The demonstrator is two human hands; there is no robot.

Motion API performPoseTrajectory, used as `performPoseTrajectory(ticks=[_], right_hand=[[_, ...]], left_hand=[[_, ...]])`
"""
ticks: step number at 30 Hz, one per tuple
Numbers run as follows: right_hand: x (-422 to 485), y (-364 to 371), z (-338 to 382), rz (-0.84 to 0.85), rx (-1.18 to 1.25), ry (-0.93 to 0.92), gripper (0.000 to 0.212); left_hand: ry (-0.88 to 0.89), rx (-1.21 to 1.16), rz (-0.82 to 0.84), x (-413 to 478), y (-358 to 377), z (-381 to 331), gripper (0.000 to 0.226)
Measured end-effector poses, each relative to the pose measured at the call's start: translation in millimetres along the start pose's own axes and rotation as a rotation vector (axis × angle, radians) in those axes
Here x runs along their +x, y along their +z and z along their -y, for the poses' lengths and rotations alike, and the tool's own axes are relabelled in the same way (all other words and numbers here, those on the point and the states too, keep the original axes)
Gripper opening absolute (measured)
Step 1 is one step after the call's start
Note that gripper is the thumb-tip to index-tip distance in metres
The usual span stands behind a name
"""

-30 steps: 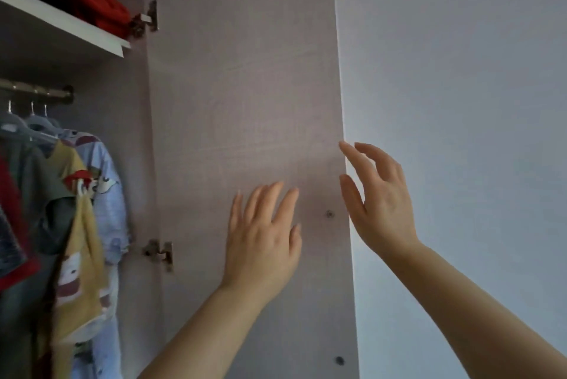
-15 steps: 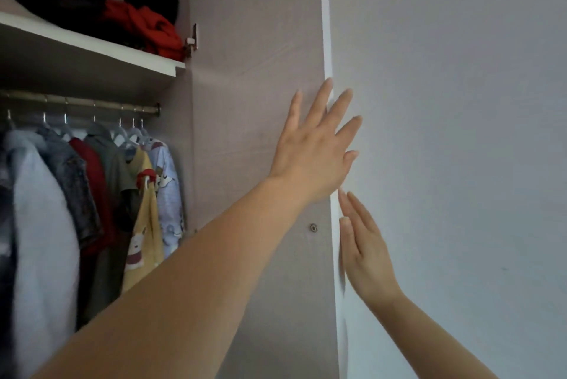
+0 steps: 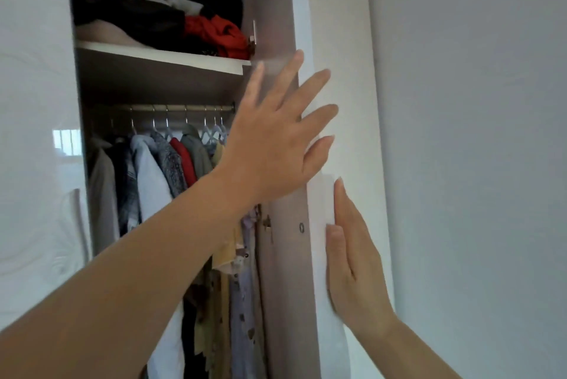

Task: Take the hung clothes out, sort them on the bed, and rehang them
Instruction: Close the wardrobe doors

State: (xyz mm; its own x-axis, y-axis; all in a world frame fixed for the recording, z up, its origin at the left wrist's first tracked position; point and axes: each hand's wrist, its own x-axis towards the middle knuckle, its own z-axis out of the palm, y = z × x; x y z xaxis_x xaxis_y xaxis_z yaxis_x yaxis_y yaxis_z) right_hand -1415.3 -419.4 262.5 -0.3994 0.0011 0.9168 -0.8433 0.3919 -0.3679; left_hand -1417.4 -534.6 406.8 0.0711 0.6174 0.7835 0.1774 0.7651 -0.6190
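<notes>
- The hung clothes [image 3: 159, 173] are inside the open wardrobe, on hangers [image 3: 214, 133] along the rail [image 3: 181, 107], packed side by side.
- A shelf [image 3: 159, 56] above the rail carries piled folded clothes [image 3: 159, 4], a red garment [image 3: 221, 32] among them.
- The left hand [image 3: 276, 139] is raised in front of the wardrobe door [image 3: 288, 286], fingers straight and spread; it is blurred, so contact with the door's edge is likely but unclear.
- The right hand [image 3: 352, 265] lies flat on the door's outer side, fingers straight and together, holding nothing.
- A pale wall [image 3: 475, 133] stands to the right.
</notes>
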Motion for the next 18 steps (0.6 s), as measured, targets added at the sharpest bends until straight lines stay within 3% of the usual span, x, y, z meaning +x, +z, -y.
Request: performPoseTrajectory(ticks=[8, 18], right_hand=[[-8.7, 99.9, 35.8, 0.142, 0.143, -0.062, 0.052], [-6.4, 231.6, 52.7, -0.032, -0.074, -0.252, 0.056]], left_hand=[[-0.043, 0.115, 0.058, -71.1, -38.3, 77.6, 0.045], [-0.126, 0.291, 0.238, -151.8, -52.5, 164.3, 0.049]])
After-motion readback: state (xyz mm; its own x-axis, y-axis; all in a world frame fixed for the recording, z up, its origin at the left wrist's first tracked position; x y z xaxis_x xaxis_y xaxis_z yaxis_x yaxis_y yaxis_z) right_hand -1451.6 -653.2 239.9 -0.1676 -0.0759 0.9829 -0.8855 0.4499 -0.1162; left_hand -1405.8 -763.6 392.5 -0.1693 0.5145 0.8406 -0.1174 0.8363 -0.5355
